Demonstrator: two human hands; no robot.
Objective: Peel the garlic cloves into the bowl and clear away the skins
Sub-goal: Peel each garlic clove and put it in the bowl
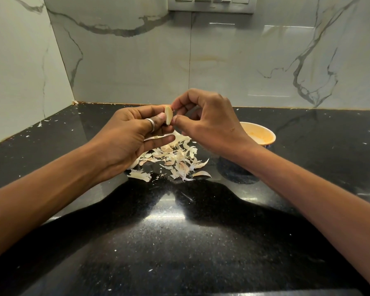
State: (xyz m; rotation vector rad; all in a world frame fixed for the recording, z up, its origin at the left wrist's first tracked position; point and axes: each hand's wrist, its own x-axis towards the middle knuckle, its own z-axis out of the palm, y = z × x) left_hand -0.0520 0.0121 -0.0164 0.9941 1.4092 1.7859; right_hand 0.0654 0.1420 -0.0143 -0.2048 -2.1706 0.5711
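A pale garlic clove (pixel 168 117) is held up above the counter between both hands. My left hand (pixel 132 133), with a ring on one finger, pinches the clove from the left. My right hand (pixel 207 118) pinches its upper end and right side with thumb and forefinger. Below the hands a heap of papery garlic skins (pixel 175 159) lies on the black counter. A bowl (pixel 263 135) with an orange inside and a dark outside stands to the right, partly hidden by my right wrist. What lies in the bowl is hidden.
The black speckled counter (pixel 179 242) runs to a marble-look wall (pixel 179 60) at the back and left. Small skin flakes (pixel 40 124) lie scattered along the left wall edge. A switch panel (pixel 212 4) sits high on the back wall.
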